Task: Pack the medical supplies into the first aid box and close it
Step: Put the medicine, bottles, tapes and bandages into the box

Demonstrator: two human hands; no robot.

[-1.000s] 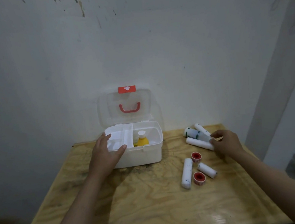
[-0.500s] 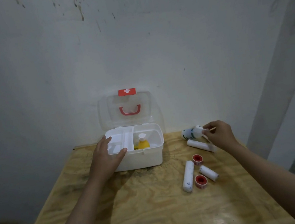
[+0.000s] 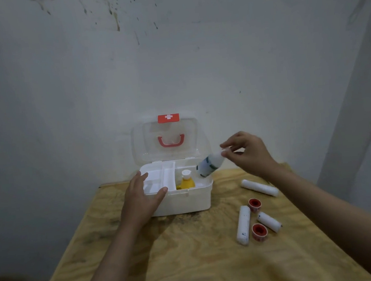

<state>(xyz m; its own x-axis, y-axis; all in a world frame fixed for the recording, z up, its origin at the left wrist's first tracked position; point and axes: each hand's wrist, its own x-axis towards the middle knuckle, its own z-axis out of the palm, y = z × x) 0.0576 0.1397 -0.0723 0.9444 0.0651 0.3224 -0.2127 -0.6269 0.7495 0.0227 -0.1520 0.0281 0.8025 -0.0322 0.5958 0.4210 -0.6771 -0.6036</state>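
White plastic forms the body of the first aid box (image 3: 182,200), a rounded rectangular case standing on a plywood table (image 3: 194,266) with strong swirling grain and dark scuffs just in front of the box. Its clear lid (image 3: 168,137) stands upright behind the body against a stained white wall (image 3: 171,61); the lid carries a red tab with a white cross (image 3: 168,118) at its top edge and a red curved handle (image 3: 171,140) at its middle. No lettering can be read on any item. Inside the box, a white divided tray (image 3: 158,178) fills the left portion, and a yellow bottle with a white cap (image 3: 186,180) stands upright in the right compartment. The left hand (image 3: 140,201) rests on the box's front left corner, fingers over the rim and thumb on the front edge, bracing the box rather than closed round it. The right hand (image 3: 248,154) pinches the cap end of a white bottle with a blue-green printed label (image 3: 209,165), tilted base-down over the box's right rear corner; the print is too blurred to read. To the right of the box, on the table, lie three white cylindrical rolls: a far roll (image 3: 259,187), a long roll (image 3: 243,225) and a short roll (image 3: 269,221). Two small round tape spools with red centres sit among them, the upper spool (image 3: 254,204) and the lower spool (image 3: 259,231), the latter lying between the long and short rolls.
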